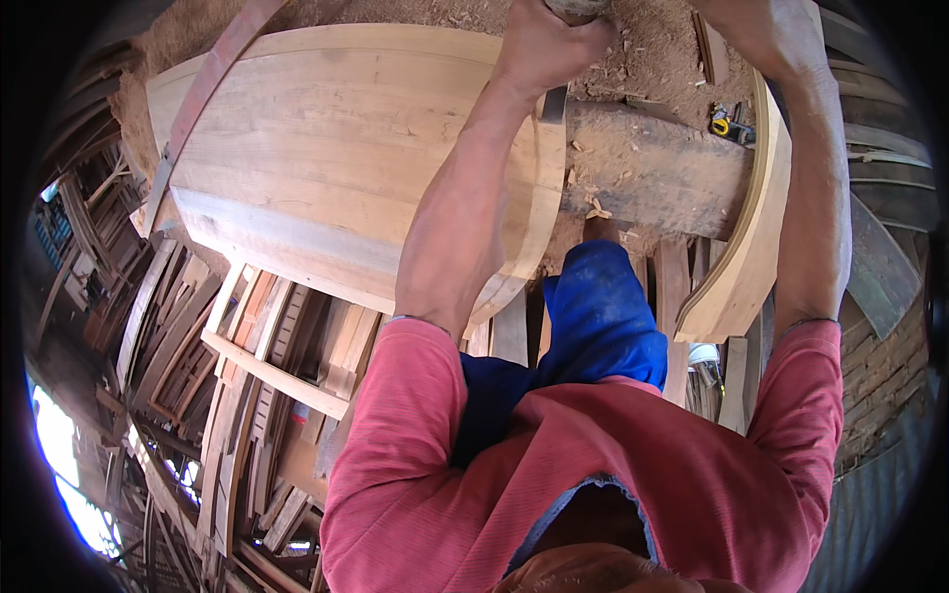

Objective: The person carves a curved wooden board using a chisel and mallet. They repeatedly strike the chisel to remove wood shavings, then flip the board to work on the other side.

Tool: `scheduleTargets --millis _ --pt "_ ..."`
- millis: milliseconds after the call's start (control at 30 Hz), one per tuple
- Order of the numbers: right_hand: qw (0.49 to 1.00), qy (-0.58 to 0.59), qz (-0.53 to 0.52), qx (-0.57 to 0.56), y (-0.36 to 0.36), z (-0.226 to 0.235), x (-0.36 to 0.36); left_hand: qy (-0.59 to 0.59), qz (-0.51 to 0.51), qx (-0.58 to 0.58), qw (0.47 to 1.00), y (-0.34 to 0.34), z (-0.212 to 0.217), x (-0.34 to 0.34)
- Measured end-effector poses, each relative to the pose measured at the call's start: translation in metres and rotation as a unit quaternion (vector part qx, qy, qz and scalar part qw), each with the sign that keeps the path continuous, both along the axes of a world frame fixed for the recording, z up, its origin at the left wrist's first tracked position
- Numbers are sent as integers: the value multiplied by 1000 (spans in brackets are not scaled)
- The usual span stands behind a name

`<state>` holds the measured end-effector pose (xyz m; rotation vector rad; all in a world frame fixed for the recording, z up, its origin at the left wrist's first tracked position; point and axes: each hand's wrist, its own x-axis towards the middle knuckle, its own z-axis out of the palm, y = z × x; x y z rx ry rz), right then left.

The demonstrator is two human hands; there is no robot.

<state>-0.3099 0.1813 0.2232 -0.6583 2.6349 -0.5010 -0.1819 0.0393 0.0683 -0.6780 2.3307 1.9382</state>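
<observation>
At the top edge, my left hand [554, 42] is closed around a rounded, greyish, worn-looking thing [576, 8], most of it cut off by the frame. My right hand [771, 35] reaches up at the top right; its fingers lie outside the view. Left of my left forearm spreads a broad, pale wooden panel [336, 148] with a curved end. Beside my right forearm stands a curved wooden piece [746, 257] with a shaped edge. A dusty, thick plank [652, 163] runs between the two.
A reddish bar [213, 84] crosses the panel's left end. On the plank's far side lies a small yellow-and-black tool [732, 125] among shavings. Stacked wooden strips and a pale frame [277, 376] crowd the lower left. A grey board [880, 262] leans at the right.
</observation>
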Motion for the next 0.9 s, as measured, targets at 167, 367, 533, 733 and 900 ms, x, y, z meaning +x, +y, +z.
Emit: scheduleTargets --millis 167,367,533,733,900 --pt "982 31 176 63 9 -55 -10 44 -13 -41 998 3 1 -3" --pt "993 98 66 -29 -14 -20 -3 82 19 0 996 3 -8 2" --pt "969 -19 223 107 -20 -70 -17 35 6 6 999 3 -26 23" --pt "998 38 6 -57 -22 -6 4 1 12 24 1000 -9 -17 5" --pt "966 -98 -57 -234 -15 -8 -22 24 41 -3 999 -29 1 -15"
